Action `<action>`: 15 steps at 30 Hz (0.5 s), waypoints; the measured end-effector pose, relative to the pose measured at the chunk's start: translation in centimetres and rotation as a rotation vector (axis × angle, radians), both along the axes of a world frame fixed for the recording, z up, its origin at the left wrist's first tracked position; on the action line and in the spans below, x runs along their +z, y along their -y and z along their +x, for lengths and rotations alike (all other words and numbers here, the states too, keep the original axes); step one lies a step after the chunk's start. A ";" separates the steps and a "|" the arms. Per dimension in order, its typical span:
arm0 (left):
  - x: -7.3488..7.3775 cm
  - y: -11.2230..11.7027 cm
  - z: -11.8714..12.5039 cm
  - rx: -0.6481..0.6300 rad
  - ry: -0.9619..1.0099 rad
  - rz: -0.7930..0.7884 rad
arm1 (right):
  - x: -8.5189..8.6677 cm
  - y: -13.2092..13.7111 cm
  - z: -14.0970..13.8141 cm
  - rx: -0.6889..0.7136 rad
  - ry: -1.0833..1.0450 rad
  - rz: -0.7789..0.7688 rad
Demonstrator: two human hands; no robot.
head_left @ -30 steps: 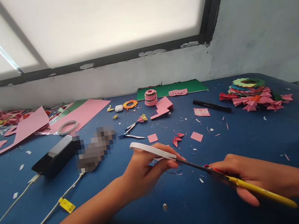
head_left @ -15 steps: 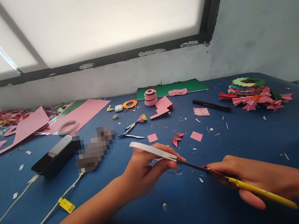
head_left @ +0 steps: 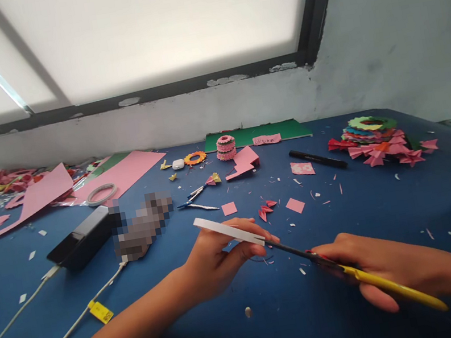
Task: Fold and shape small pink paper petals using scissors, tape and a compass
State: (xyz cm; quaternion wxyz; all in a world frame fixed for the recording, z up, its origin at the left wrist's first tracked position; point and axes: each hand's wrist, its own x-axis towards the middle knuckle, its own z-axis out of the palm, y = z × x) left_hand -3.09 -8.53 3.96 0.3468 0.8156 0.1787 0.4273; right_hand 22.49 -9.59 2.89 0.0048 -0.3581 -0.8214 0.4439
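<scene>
Hardly any change since before: the white strip (head_left: 227, 230) edges slightly left. Above the blue table (head_left: 387, 205), the left hand (head_left: 219, 259) pinches the strip. The right hand (head_left: 380, 267) grips the yellow-handled scissors (head_left: 378, 283), blades at the strip's end.

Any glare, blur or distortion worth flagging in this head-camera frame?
Head view: the window is blown out white; a pixelated block masks something beside the black box; the wide lens bows the table edge; left hand with white strip and right hand with scissors are sharp.
</scene>
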 end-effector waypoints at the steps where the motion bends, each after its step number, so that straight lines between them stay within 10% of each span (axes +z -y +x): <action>1: 0.0 0.0 0.0 -0.003 0.002 -0.004 | 0.0 0.0 0.0 -0.006 0.006 -0.006; 15: -0.1 0.0 0.0 0.044 -0.007 0.008 | 0.3 0.1 -0.1 -0.022 -0.024 -0.088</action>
